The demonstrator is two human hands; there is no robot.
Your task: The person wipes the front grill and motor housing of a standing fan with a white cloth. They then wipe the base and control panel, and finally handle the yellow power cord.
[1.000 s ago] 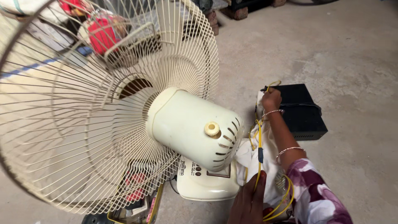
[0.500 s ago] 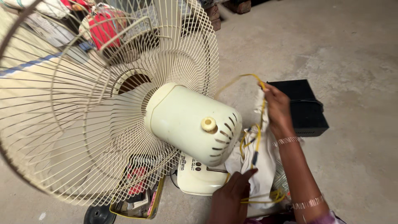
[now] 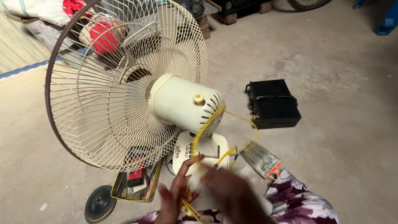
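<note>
Both your hands now sit low in front of you, close together and blurred by motion. Half a second ago your right hand reached out along the white cloth near the black box; it has since drawn back, so the box stands uncovered and the cloth is bunched up between your hands.

Your left hand point(image 3: 176, 195), fingers spread, presses against a pale bundle, apparently the cloth point(image 3: 199, 182), with loops of yellow wire point(image 3: 206, 124) under it. Your right hand point(image 3: 234, 195) is curled over the same bundle; the blur hides whether it grips the cloth, the wire or both, so its hold cannot be told.

The yellow wire rises from your hands in a slack arc, passes the vented rear of the cream motor housing point(image 3: 182, 103) and curves toward the black box point(image 3: 271, 103), which lies apart on the floor. The wire, stretched between your hands a second ago, now hangs loose and gathered toward you; judged from this, the gathering is under way.

A paintbrush point(image 3: 260, 158) with an orange ferrule lies just beside your right sleeve. The fan's wire guard point(image 3: 103, 95) tilts to your left above the fan base point(image 3: 207, 153). A tray of small parts point(image 3: 134, 186) and a dark disc point(image 3: 99, 203) lie under the guard.

The surface is a bare grey concrete floor point(image 3: 340, 145), dusty and patchy. At the far edge stand bricks, a red container and sacks.
</note>
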